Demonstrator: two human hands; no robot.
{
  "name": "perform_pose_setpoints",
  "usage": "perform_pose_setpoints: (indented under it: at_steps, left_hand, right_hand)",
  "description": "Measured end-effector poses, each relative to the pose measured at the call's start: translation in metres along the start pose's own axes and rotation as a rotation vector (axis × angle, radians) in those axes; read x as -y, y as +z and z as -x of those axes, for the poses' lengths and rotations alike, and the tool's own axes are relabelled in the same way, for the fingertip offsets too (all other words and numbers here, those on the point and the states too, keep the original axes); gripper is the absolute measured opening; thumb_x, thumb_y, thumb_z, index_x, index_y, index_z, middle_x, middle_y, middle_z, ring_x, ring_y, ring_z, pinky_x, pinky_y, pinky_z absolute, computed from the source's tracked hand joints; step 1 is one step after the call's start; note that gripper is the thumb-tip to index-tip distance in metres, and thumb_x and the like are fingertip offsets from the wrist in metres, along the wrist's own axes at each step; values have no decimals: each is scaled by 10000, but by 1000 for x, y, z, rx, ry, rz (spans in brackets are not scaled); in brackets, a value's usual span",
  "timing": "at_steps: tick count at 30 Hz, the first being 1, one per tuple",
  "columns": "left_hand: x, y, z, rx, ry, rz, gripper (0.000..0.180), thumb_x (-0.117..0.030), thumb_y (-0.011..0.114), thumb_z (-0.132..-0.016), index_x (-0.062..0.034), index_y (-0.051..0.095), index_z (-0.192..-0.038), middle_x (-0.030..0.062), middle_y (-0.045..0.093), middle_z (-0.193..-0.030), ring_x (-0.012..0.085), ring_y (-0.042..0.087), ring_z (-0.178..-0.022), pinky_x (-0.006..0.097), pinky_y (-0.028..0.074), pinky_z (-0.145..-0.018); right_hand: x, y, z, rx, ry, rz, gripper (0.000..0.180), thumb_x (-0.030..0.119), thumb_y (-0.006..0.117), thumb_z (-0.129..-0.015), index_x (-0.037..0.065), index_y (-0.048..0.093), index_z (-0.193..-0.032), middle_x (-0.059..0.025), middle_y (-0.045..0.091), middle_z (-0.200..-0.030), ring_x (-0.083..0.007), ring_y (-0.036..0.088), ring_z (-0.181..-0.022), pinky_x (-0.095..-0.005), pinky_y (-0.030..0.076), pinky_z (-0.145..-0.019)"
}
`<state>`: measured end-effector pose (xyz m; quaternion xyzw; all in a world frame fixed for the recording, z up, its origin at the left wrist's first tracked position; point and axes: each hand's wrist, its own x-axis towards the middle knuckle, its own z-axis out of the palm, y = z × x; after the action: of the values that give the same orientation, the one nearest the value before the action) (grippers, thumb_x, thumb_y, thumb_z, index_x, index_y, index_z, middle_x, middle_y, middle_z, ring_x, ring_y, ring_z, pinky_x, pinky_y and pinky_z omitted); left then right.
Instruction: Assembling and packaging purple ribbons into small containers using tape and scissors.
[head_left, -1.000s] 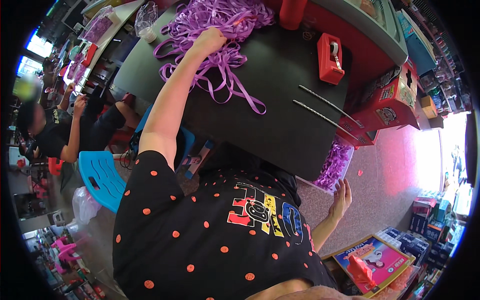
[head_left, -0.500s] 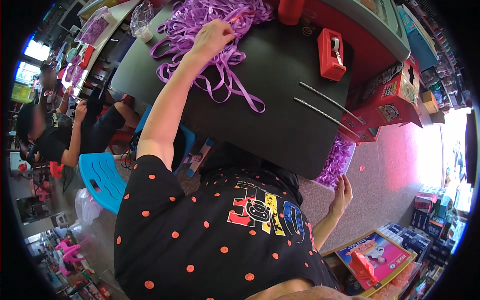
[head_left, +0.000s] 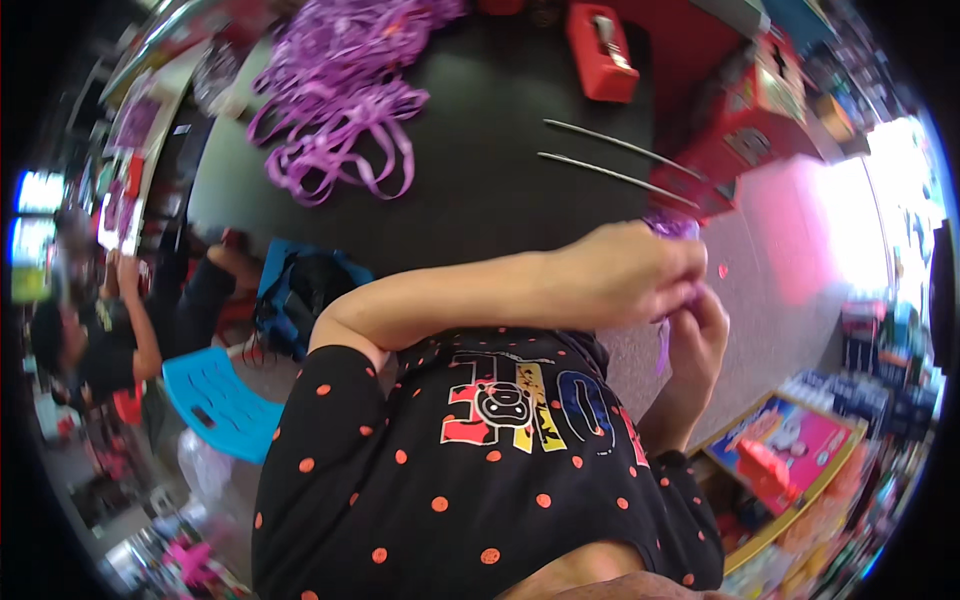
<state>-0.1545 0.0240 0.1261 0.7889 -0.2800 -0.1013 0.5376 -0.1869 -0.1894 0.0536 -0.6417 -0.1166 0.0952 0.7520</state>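
Purple strand (head_left: 663, 351) | hangs below left hand (head_left: 632, 273), beside right hand (head_left: 702, 338) | both grips blurred, cannot tell

Black table (head_left: 480, 210): ribbons (head_left: 340, 70), rods (head_left: 610, 174), tape dispenser (head_left: 608, 86)

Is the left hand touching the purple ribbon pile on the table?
Apart. The head view shows it: the left hand is beside the right hand, with dark tabletop visible between it and the purple ribbon pile.

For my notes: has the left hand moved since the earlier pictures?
Yes: against the table, the left hand moved right and nearer, leaving the ribbon pile.
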Motion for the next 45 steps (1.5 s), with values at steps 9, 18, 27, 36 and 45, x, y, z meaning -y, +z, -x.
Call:
perform_pose_setpoints:
  at_steps: [9, 18, 27, 36, 45]
  left_hand:
    - [54, 3, -120, 17, 243, -104, 128, -108, 653, -833, -13, 640, -919, 99, 621, -784, 159, 618, -720, 282, 491, -664]
    - [109, -1, -199, -126, 544, -502, 112, -113, 669, -768, -27, 673, -839, 95, 582, -825, 278, 593, -803, 354, 473, -719]
    - [143, -24, -156, -290, 264, -742, 171, -3, 591, -777, -30, 671, -925, 100, 617, -893, 295, 588, -910, 377, 475, -794]
    - [131, 1, -131, -334, 134, -493, 139, -85, 645, -800, -16, 663, -919, 102, 641, -906, 264, 610, -860, 328, 476, -787]
    - [140, 7, -132, -367, 19, -446, 137, -140, 669, -788, -40, 704, -875, 68, 656, -942, 252, 569, -963, 339, 451, -848]
  right_hand:
    - [40, -63, -27, -484, 72, 387, 173, 79, 603, -867, -25, 658, -994, -30, 641, -803, -84, 552, -679, -214, 438, -618]
    - [-9, -98, -97, -532, 83, 650, 189, 178, 639, -859, 26, 682, -965, 6, 639, -736, -29, 464, -564, -192, 353, -502]
    - [-87, -83, -153, -126, 315, -319, 96, 138, 634, -875, 47, 604, -880, 11, 546, -739, -23, 405, -553, -159, 294, -469]
    - [-108, -63, -151, -162, 242, -524, 119, 143, 664, -855, 47, 594, -854, 26, 542, -669, -46, 441, -541, -179, 339, -484]
    - [-116, -49, -147, -233, 136, -385, 116, 131, 684, -839, 38, 619, -862, 10, 585, -691, -45, 493, -580, -184, 382, -524]
